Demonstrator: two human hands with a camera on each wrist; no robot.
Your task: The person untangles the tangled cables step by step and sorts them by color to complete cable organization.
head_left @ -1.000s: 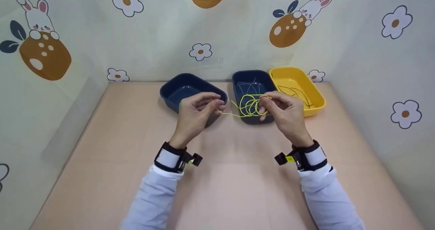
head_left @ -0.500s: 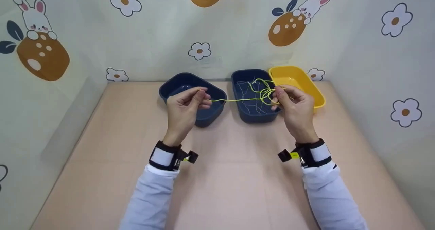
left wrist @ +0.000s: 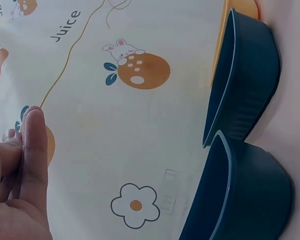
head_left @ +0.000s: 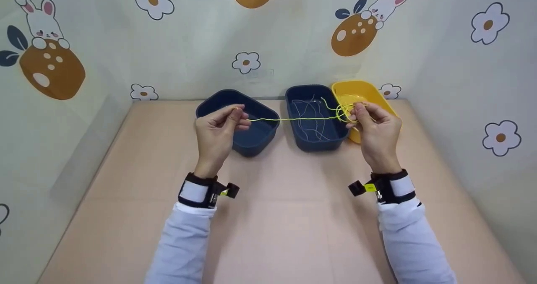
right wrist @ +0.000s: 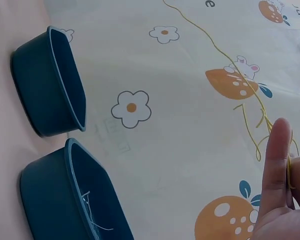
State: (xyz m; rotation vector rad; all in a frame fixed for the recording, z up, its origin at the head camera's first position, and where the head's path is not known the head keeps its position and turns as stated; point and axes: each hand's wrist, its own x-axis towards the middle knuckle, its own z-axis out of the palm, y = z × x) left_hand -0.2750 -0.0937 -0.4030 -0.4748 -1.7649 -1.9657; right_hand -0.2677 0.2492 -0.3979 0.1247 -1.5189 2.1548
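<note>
A thin yellow string (head_left: 293, 118) runs nearly straight between both hands, raised above the bins. My left hand (head_left: 218, 128) pinches one end between thumb and forefinger, in front of the left navy bin (head_left: 256, 139). Several loops of the string bunch at the fingertips of my right hand (head_left: 377, 133), which pinches them before the yellow bin (head_left: 356, 87). A short loose tail sticks up to the left of those loops. In the left wrist view the string (left wrist: 65, 65) rises from the fingertips; the right wrist view shows the string's loops (right wrist: 260, 145) hanging beside the fingers.
Pale thin threads (head_left: 310, 120) lie in the middle navy bin (head_left: 319, 146), which stands against the yellow bin. All three bins are near the back edge of the pinkish table (head_left: 272, 225). A patterned sheet (head_left: 201, 45) covers the walls behind and at the sides.
My hands have moved apart, left hand leftward and right hand rightward. The slack string between them has drawn out nearly straight, and the looped bunch has shifted right with my right hand.
</note>
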